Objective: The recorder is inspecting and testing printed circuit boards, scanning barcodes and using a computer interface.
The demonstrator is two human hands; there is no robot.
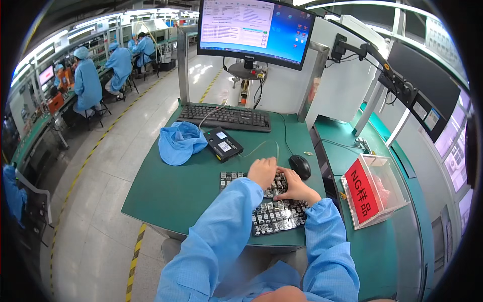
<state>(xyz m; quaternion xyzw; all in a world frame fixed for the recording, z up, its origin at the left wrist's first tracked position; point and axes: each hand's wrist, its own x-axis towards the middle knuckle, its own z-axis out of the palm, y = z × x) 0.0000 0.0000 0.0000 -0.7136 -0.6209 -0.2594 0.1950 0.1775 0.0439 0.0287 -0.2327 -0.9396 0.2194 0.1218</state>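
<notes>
Two panels of small circuit boards lie on the green table in front of me: an upper panel (pixel 231 177) partly under my hands, and a lower panel (pixel 278 220) nearer the table's front edge. Over the upper panel, my left hand (pixel 262 173) is closed in a pinch around a thin pale cable (pixel 277 149) that rises from its fingers. My right hand (pixel 298 188) rests on the panels close beside it, thumb and fingers spread apart. Both fingertips partly hide the boards beneath. A black box (pixel 224 144) with white labels sits beyond, a pale cable coming from it.
A blue cap (pixel 182 143) lies left of the box. Behind are a black keyboard (pixel 225 117) and a monitor (pixel 256 30); a black mouse (pixel 300 166) sits right of my hands. A clear bin (pixel 390 194) with a red sign stands farther right. People in blue work at left.
</notes>
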